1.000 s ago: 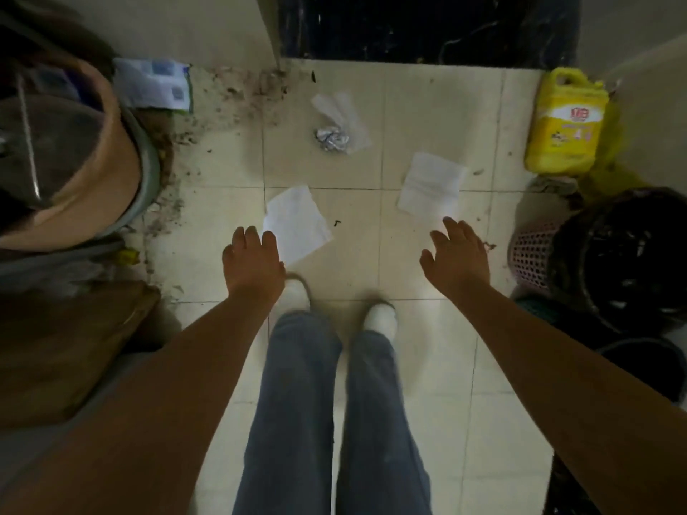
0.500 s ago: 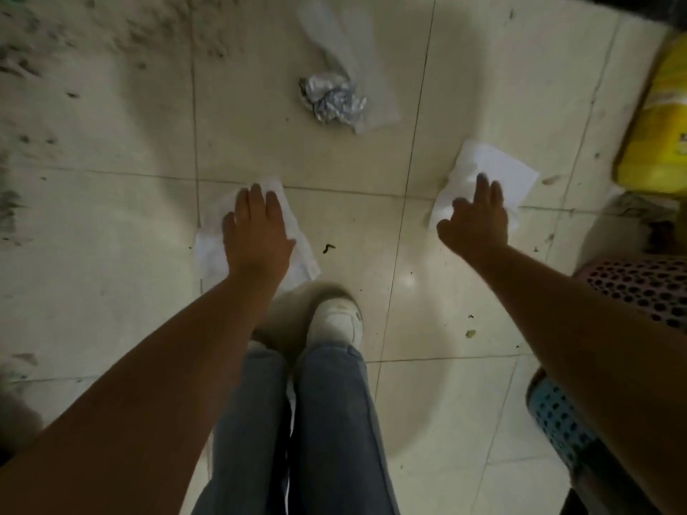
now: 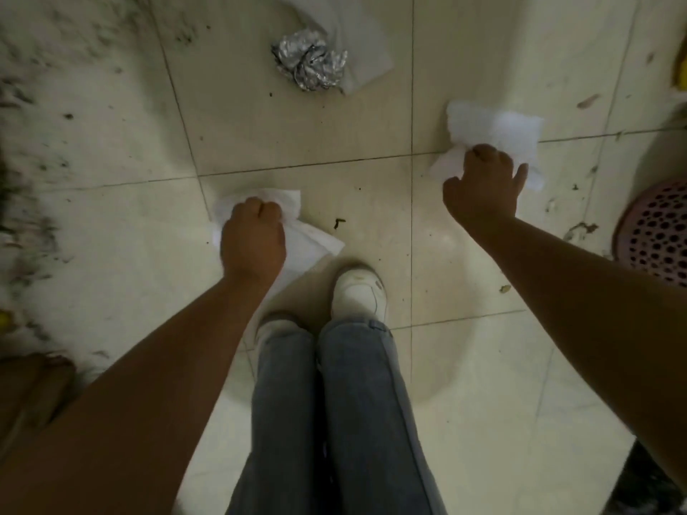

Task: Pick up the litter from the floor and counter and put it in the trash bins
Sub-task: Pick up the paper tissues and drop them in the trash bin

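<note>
Two white paper napkins lie on the pale tiled floor. My left hand is closed in a fist on the left napkin, just ahead of my white shoes. My right hand grips the near edge of the right napkin, bunching it. Farther ahead, a crumpled ball of silver foil rests on a translucent plastic wrapper. A pink perforated trash bin shows at the right edge.
Dark dirt and crumbs are scattered over the floor at the left. A yellow container's edge peeks in at the upper right. A brown object sits at the lower left. My legs in jeans fill the bottom centre.
I have bent lower toward the floor. Both hands went from flat and open over the napkins to closed on them, crumpling the paper.
</note>
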### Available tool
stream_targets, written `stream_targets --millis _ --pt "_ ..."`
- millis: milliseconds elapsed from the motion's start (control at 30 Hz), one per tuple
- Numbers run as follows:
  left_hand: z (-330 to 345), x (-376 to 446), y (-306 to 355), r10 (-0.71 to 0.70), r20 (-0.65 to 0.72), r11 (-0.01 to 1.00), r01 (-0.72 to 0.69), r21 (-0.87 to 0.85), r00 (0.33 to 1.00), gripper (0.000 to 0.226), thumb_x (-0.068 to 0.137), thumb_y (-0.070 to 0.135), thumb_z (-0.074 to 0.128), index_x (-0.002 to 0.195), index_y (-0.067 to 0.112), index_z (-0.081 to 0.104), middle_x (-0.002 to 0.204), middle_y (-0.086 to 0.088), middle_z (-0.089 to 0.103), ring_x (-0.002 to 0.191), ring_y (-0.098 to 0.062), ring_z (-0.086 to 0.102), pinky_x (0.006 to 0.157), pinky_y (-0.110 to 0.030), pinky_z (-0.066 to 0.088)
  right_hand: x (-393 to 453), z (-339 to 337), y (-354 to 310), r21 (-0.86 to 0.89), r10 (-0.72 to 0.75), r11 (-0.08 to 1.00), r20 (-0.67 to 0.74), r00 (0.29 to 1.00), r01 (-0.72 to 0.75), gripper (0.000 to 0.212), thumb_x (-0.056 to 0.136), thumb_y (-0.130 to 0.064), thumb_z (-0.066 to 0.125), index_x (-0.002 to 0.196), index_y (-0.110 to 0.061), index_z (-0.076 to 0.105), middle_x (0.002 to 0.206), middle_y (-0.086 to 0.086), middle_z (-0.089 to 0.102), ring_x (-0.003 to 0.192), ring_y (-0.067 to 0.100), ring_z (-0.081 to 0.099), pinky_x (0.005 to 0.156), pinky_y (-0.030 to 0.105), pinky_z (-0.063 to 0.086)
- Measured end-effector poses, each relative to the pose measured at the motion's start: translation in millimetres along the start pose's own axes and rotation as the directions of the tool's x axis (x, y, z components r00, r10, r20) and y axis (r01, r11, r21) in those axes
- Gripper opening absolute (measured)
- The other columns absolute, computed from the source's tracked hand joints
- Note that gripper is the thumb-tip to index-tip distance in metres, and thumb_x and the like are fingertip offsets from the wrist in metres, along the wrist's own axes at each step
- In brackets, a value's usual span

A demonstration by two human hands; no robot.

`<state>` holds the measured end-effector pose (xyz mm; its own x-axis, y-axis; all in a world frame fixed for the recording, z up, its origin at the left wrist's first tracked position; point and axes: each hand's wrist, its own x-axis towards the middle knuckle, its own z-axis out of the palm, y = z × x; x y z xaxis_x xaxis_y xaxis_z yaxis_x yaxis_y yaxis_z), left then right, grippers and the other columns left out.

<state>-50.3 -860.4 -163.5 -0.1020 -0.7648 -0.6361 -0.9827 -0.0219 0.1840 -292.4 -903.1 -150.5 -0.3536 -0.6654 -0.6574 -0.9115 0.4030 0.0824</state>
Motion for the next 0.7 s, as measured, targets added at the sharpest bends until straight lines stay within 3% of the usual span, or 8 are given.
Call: stream_targets --millis 67,167,267,367,500,700 --pt "-31.5 -22.1 19.4 0.004 -0.074 0.998 -0.008 -0.065 0.997 0.005 0.074 -0.011 0.065 0.078 -0.011 0.064 0.077 -0.031 0.066 0.07 -0.044 0.065 0.057 -0.041 0.056 -33.9 -13.2 5.1 0.055 -0.027 0.998 0.035 0.999 0.025 0.043 0.086 -0.001 0.043 0.128 0.004 0.046 0.138 0.016 0.046 0.133 0.033 0.036 0.118 0.052 0.013" --pt "-83.5 -50.0 56.0 -0.093 -0.001 0.982 0.092 -0.168 0.996 0.021 0.096 0.007 0.046 0.106 -0.006 0.059 0.104 -0.024 0.065 0.099 -0.038 0.061 0.08 -0.04 0.051 -88.0 -36.8 14.5 0.192 -0.069 0.98 0.061 0.996 0.056 0.048 0.084 0.005 0.041 0.132 0.006 0.042 0.141 0.019 0.045 0.128 0.036 0.044 0.115 0.05 0.029" --pt "-136.2 -84.5 101.9 -0.075 0.011 0.98 0.076 -0.186 0.997 0.025 0.099 0.013 0.041 0.11 -0.003 0.056 0.107 -0.022 0.066 0.1 -0.034 0.062 0.08 -0.038 0.049 -140.6 -74.1 36.2 0.377 -0.044 0.926 0.051 0.998 0.022 0.049 0.086 0.008 0.04 0.134 0.007 0.04 0.146 0.02 0.04 0.128 0.036 0.045 0.115 0.05 0.029" --pt "-183.7 -127.7 156.8 -0.057 0.024 0.97 0.061 -0.237 0.998 0.024 0.098 0.013 0.045 0.109 -0.004 0.057 0.107 -0.023 0.067 0.101 -0.034 0.062 0.081 -0.039 0.049 -192.0 -120.0 72.2 0.581 0.051 0.812 0.036 0.998 -0.062 0.046 0.091 0.008 0.036 0.136 0.006 0.037 0.148 0.018 0.036 0.133 0.034 0.039 0.116 0.043 0.028" --pt "-227.3 -184.7 242.9 -0.068 0.068 0.95 0.086 -0.3 0.995 0.026 0.096 0.014 0.046 0.116 0.0 0.058 0.12 -0.018 0.064 0.112 -0.032 0.058 0.094 -0.036 0.045 -265.0 -169.7 150.8 0.695 0.212 0.699 0.028 0.977 -0.171 0.047 0.094 0.007 0.032 0.141 0.004 0.031 0.153 0.015 0.028 0.139 0.027 0.031 0.109 0.019 0.019" --pt "-226.0 -260.4 388.2 0.007 0.151 0.894 0.062 -0.444 0.988 0.026 0.096 0.01 0.048 0.117 -0.002 0.058 0.124 -0.019 0.062 0.114 -0.033 0.057 0.095 -0.035 0.045 -352.1 -168.7 311.6 0.79 0.463 0.507 0.088 0.882 -0.344 0.041 0.093 0.002 0.035 0.133 0.007 0.042 0.147 0.022 0.037 0.135 0.031 0.037 0.106 0.027 0.025"
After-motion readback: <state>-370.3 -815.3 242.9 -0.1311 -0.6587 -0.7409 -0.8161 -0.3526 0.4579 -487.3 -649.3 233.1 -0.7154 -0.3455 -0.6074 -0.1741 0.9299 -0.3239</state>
